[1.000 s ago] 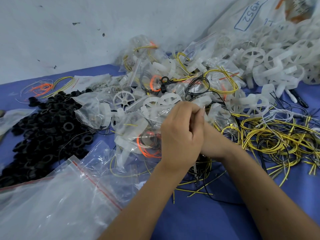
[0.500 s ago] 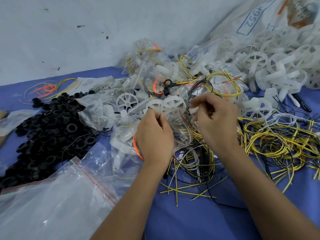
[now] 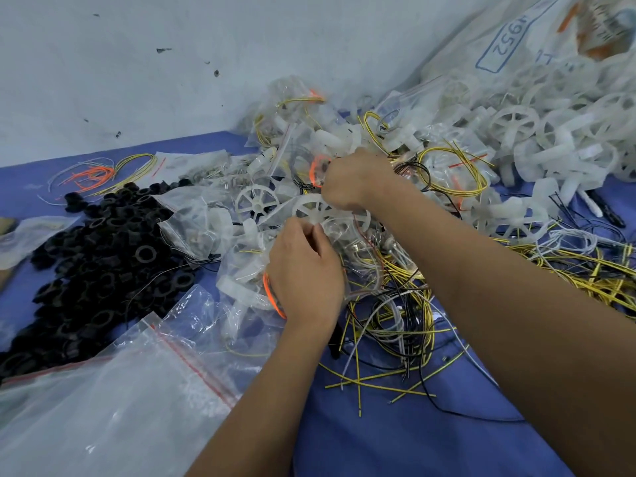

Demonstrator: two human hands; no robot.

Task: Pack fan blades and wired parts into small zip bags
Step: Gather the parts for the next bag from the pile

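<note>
Left hand: the left hand [image 3: 304,270] pinches the near edge of a small clear zip bag [image 3: 347,249], thumb and fingers curled on the plastic.
Right hand: the right hand [image 3: 354,182] is curled, reaching just beyond the left; it seems to pinch something small at the fingertips, though I cannot tell exactly what.
Task thing: the bag lies between the two hands, over the tangle of yellow and black wires [image 3: 395,304] just right of the left hand.
Snag risk: loose wire ends beneath the bag could catch in its mouth and stop the zip closing.
Mix-up risk: filled bags [image 3: 203,222] and loose white fan blades [image 3: 516,125] crowd beyond the right hand, so a wrong piece may be pulled.
Spill risk: a one-sided pinch may let the bag tip and shed its parts on the blue counter [image 3: 395,435].
</note>
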